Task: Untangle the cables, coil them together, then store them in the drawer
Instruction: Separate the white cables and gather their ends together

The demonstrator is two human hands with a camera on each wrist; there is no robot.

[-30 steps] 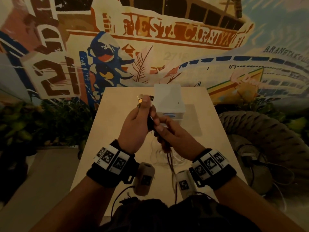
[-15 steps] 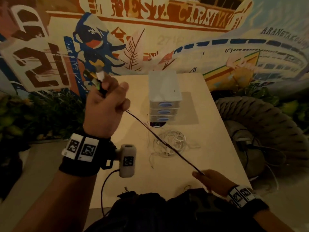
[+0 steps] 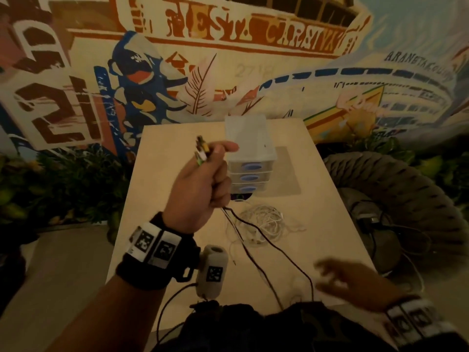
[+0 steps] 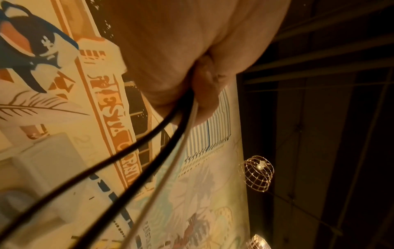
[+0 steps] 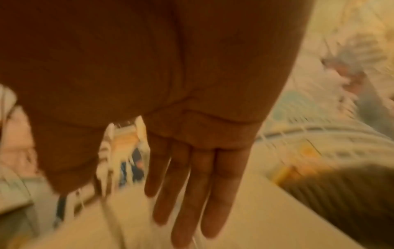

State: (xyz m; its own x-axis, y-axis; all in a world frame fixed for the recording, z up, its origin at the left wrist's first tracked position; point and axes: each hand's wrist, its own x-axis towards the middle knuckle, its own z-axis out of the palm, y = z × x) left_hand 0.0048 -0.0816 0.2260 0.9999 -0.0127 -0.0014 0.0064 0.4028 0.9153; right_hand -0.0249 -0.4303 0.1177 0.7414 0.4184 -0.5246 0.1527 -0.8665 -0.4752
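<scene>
Right now the left hand point(image 3: 200, 184), mid-frame, squeezes the cables point(image 3: 256, 240) by their plugs, while the right hand point(image 3: 347, 283), lower right, is spread and holds nothing. The loose cables could snag the white tangle point(image 3: 264, 222) on the counter point(image 3: 162, 158) below the drawer box point(image 3: 250, 148). Only the left wrist view shows two black strands and a pale one leaving the fist.

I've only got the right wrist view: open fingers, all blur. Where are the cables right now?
Observer: The left hand grips the cables, with their connectors sticking up above the fist.
Operator: How many does it hold?
Observer: The left wrist view shows two black cables and one white cable leaving the fist.
Operator: Anything left lying down?
Observer: A tangled white cable heap lies on the table in front of the drawer unit.
</scene>
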